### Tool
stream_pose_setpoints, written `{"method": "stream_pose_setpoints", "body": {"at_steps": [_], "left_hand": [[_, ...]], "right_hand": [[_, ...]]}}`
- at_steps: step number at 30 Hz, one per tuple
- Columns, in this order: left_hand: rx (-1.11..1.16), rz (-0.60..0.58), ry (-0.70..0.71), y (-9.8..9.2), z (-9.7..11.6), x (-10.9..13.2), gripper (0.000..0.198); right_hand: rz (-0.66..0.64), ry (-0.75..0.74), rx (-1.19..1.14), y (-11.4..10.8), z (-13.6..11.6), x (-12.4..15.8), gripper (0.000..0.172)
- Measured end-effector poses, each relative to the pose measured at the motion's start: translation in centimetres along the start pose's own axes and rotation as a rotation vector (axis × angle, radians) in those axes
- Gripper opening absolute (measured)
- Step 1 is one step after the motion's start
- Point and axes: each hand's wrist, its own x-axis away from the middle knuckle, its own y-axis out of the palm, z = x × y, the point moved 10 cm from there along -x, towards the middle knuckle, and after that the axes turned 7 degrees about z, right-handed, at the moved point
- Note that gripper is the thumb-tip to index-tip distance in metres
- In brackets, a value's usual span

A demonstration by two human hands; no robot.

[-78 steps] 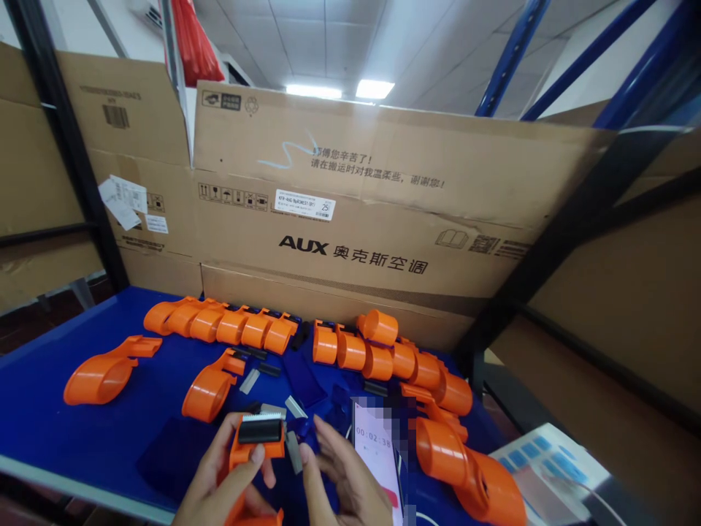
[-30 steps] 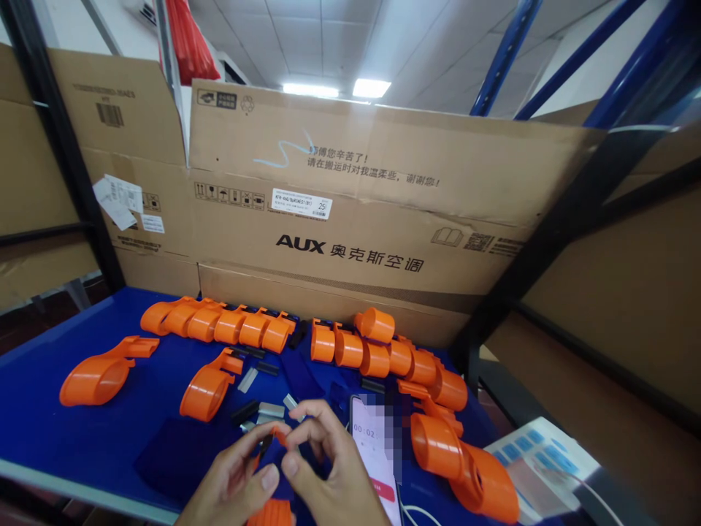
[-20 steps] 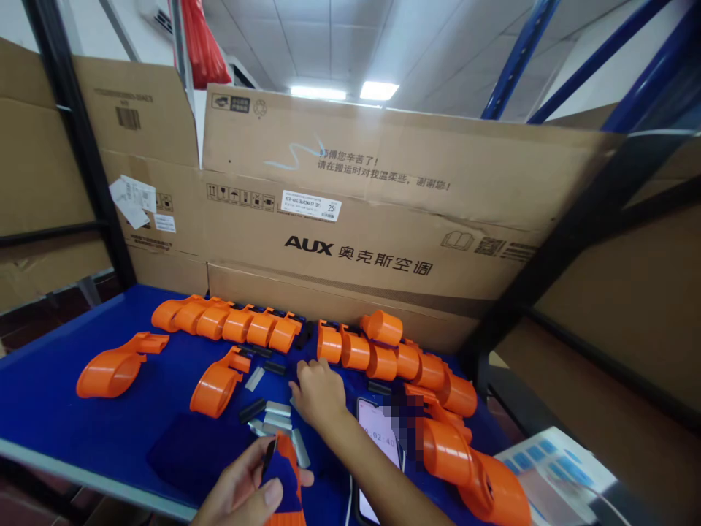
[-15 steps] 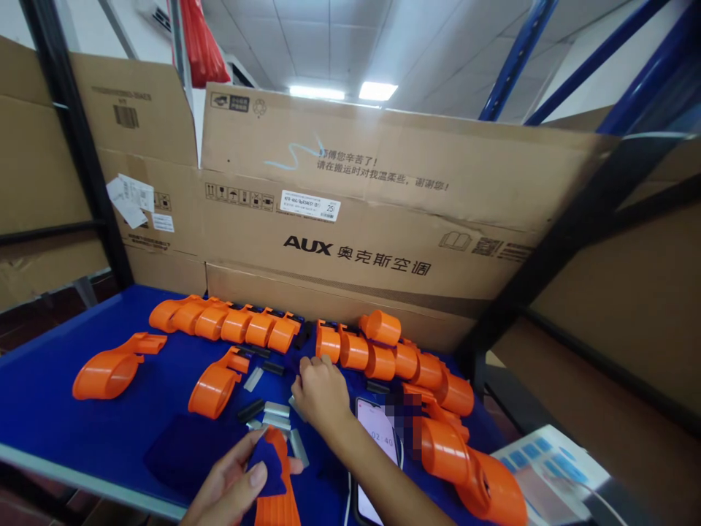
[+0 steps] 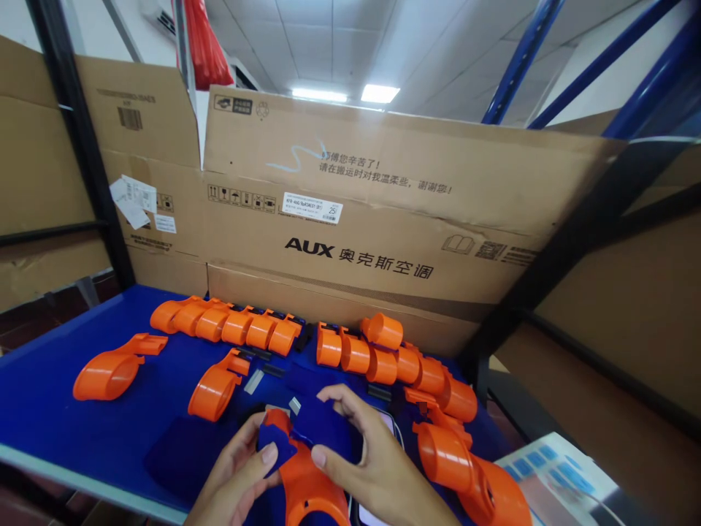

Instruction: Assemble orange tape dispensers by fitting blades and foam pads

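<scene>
Drawn back, curled right hand (image 5: 377, 449) pinches blue sheet (image 5: 323, 427); left hand (image 5: 238, 467) grips orange tape dispenser (image 5: 312, 488) above blue tabletop (image 5: 49, 416), AUX cardboard (image 5: 361, 212) behind.

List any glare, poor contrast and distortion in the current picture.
Head view: white ceiling lamps blown out; head view: pale highlights on the glossy orange plastic rings; head view: the dark-blue flat piece in the right hand nearly blends into the blue tabletop; head view: black metal posts splay outward, suggesting wide-angle distortion.
</scene>
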Motion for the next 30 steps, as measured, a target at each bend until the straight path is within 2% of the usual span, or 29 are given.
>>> {"method": "stream_pose_setpoints", "body": {"at_steps": [5, 11, 15, 21, 27, 30], "left_hand": [[-0.056, 0.012, 0.007, 0.1, -0.2, 0.1, 0.031], [-0.099, -0.009, 0.016, 0.6, -0.3, 0.0, 0.034], [-0.102, -0.03, 0.039, 0.9, 0.0, 0.0, 0.033], [-0.131, -0.022, 0.046, 0.7, -0.2, -0.1, 0.035], [-0.195, -0.043, 0.089, 0.4, 0.2, -0.3, 0.043], [-0.212, -0.086, 0.12, 0.7, 0.6, 0.0, 0.048]], "right_hand": [[-0.022, 0.027, -0.153, 0.2, 0.1, 1.2, 0.036], [0.027, 0.038, -0.031, 0.1, 1.3, 1.8, 0.04], [0.054, 0.016, -0.049, -0.4, 0.7, 2.2, 0.04], [0.043, -0.022, -0.016, -0.7, -0.7, 2.0, 0.041], [-0.072, -0.056, -0.009, 0.3, -1.1, 1.7, 0.035], [-0.021, -0.031, 0.058, 0.0, -0.3, 2.5, 0.041]]}}
